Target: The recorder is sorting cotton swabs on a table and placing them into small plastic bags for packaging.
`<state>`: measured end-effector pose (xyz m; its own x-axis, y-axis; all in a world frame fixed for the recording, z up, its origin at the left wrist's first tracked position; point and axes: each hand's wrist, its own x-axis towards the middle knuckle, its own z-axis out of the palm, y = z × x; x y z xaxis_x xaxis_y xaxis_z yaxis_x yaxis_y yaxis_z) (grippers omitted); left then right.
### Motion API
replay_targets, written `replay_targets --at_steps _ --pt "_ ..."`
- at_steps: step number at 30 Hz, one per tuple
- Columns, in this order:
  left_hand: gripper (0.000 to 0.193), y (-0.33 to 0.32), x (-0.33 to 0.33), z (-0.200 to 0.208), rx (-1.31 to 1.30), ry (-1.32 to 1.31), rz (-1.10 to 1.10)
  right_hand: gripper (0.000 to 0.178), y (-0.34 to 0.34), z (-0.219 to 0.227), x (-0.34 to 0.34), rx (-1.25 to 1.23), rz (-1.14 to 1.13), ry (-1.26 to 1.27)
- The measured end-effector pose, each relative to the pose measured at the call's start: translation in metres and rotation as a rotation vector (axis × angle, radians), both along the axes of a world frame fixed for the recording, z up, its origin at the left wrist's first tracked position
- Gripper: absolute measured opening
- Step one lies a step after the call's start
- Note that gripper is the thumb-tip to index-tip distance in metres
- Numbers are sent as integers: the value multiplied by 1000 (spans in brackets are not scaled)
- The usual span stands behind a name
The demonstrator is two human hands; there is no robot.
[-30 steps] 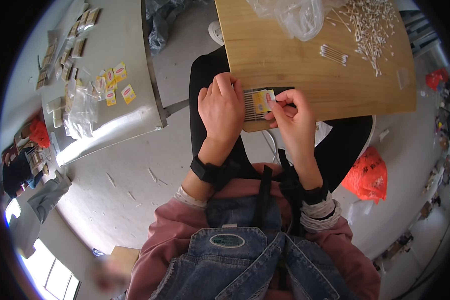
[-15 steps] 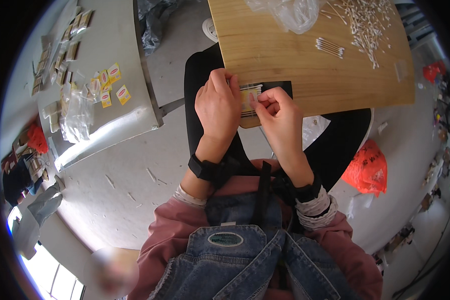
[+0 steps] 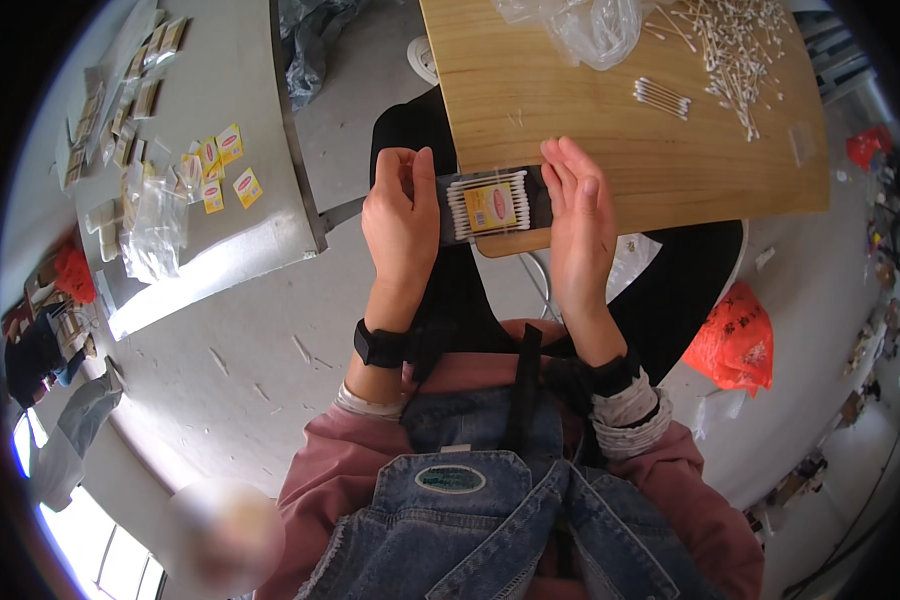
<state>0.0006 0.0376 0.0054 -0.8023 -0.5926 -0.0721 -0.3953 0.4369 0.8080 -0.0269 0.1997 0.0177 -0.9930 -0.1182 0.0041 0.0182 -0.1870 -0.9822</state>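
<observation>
A row of white-tipped cotton swabs [image 3: 457,212] lies side by side on a dark flat sleeve [image 3: 541,197], at the near left corner of the wooden table. Over the middle of the swabs sits a yellow card [image 3: 491,206] with a red and white oval. Clear film seems to cover them, though its edges are hard to make out. My left hand [image 3: 400,225] is closed on the sleeve's left end, thumb uppermost. Alongside the right end, my right hand [image 3: 582,235] is held on edge with its fingers stretched out; whether it touches the sleeve cannot be told.
On the wooden table [image 3: 690,170] are a heap of loose cotton swabs [image 3: 740,60], a small row of swabs [image 3: 661,97] and a clear plastic bag [image 3: 600,35]. The grey table [image 3: 260,215] at left carries yellow cards [image 3: 248,188] and plastic bags [image 3: 155,235]. A red bag [image 3: 732,340] rests on the floor.
My hands have moved apart, uncovering the swabs and card. My left hand went left along with the sleeve's end; my right hand changed from a pinch at the card to straight fingers.
</observation>
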Motion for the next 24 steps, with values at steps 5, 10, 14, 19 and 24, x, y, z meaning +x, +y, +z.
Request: replay_targets --at_steps 5,10,14,19,24 --pt "28 9 0 -3 40 58 -26 62 -16 -3 1 -139 83 -79" --pt "26 11 -2 -4 -11 104 -23 66 -19 -5 4 -72 122 -37" --pt "27 11 -2 -4 35 83 -2 67 -17 -1 3 -50 129 -22" --pt "27 12 -3 -3 41 77 10 69 -19 -2 5 -36 150 -11" --pt "23 12 -3 3 63 -11 20 70 -19 -1 4 -57 144 -26"
